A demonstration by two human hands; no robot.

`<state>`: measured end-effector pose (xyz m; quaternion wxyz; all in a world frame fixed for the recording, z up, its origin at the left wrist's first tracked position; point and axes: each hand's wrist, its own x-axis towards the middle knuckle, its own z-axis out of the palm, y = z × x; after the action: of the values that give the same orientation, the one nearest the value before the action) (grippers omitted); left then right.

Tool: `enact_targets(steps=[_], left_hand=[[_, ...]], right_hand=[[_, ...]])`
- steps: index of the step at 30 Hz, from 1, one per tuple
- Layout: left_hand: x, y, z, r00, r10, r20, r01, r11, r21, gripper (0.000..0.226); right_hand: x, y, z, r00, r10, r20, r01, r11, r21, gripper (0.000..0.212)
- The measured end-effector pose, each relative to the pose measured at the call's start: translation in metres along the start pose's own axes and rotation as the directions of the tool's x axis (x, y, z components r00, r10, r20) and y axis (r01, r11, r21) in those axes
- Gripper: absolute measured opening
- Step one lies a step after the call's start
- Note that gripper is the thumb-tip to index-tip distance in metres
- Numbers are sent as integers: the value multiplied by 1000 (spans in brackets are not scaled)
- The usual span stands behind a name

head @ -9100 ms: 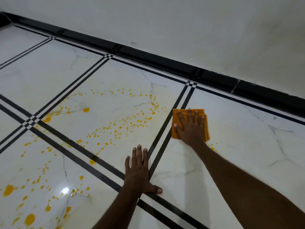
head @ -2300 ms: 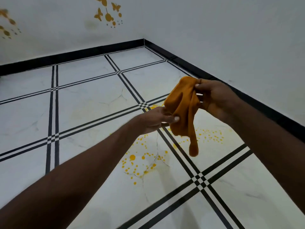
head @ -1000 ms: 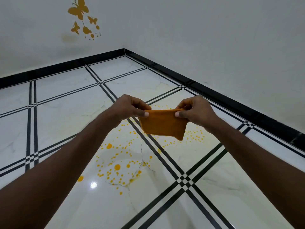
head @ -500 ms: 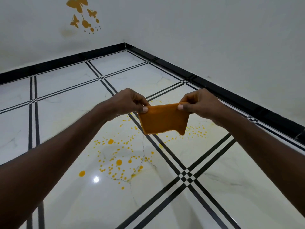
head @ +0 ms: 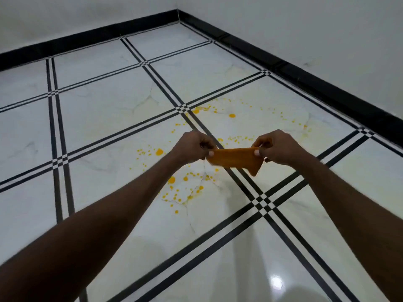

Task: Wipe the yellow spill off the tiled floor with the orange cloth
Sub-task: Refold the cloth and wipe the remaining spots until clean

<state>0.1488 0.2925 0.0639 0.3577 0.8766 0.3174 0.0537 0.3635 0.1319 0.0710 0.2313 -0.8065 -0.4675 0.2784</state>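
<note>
The orange cloth hangs stretched in the air between both hands, above the floor. My left hand pinches its left top corner and my right hand pinches its right top corner. Below and around the cloth, the yellow spill lies as scattered drops and blobs on the white marble tiles. More drops sit on the tile beyond the hands, towards the wall.
Black double lines cross the floor in a grid. A black skirting runs along the white wall on the right and along the back wall. A bright light reflection shows on the near tile.
The view has tipped downward, so the butterfly wall stickers are out of sight. Both hands have lowered the cloth towards the floor, and it now looks flatter and more stretched.
</note>
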Motion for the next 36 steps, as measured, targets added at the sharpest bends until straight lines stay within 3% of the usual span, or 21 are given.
enact_targets(steps=[3,7,9,12,13,16,18,20,22,24,25,28,30,32,34,36], left_hand=[[-15,-16,25,1000,8,-16,-7,996,93,21],[-44,-66,74,983,-97,159,53,963,263,26],[-52,-94,81,979,-168,117,125,943,309,28],[-56,-131,76,976,-218,18,200,920,338,28],[-58,-138,74,972,-236,8,219,913,346,28],[-66,-154,76,969,-245,-46,245,903,353,34],[-79,-160,82,964,-234,-130,266,886,380,39],[-102,-173,85,955,-203,-216,282,848,449,46],[-130,-191,89,946,-238,-221,317,821,474,63],[-155,-207,96,938,-287,-195,347,806,479,80],[-163,-212,97,935,-309,-171,354,807,472,86],[-169,-222,96,943,-299,-147,332,826,455,93],[-170,-227,93,954,-264,-140,298,835,463,95],[-173,-234,90,963,-240,-124,270,839,473,96],[-175,-237,91,963,-233,-137,270,837,475,97],[-177,-236,93,955,-248,-161,295,839,457,97]], right_hand=[[-25,12,46,994,91,-67,-97,991,-90,19],[-64,30,129,972,179,155,-137,960,-246,17],[-66,42,156,977,175,126,-141,960,-241,27],[-44,49,179,987,41,-153,-88,946,-312,22],[-34,51,188,983,-31,-183,-40,927,-372,20],[-16,59,227,990,-130,-52,83,843,-531,61],[-24,71,251,989,-144,-47,98,845,-525,71],[-41,70,268,982,-65,-176,-21,893,-450,72],[-60,54,283,945,98,-313,-211,911,-354,74],[-71,31,303,923,167,-347,-281,909,-308,77],[-71,21,314,939,127,-319,-236,913,-333,78],[-36,20,316,975,-212,-59,158,860,-485,78],[0,36,294,958,-287,6,248,815,-524,77],[9,48,275,987,-112,-111,47,879,-475,78],[-15,41,285,967,63,-248,-162,900,-404,79],[-49,18,312,968,57,-243,-160,889,-429,81]])
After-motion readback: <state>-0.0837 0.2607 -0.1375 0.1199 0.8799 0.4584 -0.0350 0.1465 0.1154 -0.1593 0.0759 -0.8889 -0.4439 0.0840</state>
